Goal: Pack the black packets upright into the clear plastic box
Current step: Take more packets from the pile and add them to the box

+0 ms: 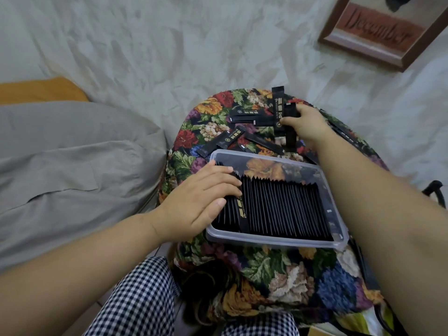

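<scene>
The clear plastic box (278, 242) sits on a flower-patterned cushion (278, 270), filled across most of its width with a row of black packets (281, 209) standing on edge. My left hand (201, 200) rests on the left end of that row, fingers laid flat over the packets there. Beyond the box, my right hand (306, 124) pinches two black packets (278, 110) held upright above the cushion. Several loose black packets (244, 115) lie flat on the cushion behind the box.
A grey pillow (72, 166) lies to the left. A wooden frame reading "December" (378, 32) lies on the pale sheet at the upper right. Checkered trousers (138, 299) show at the bottom. More packets (344, 134) lie to the right of my right hand.
</scene>
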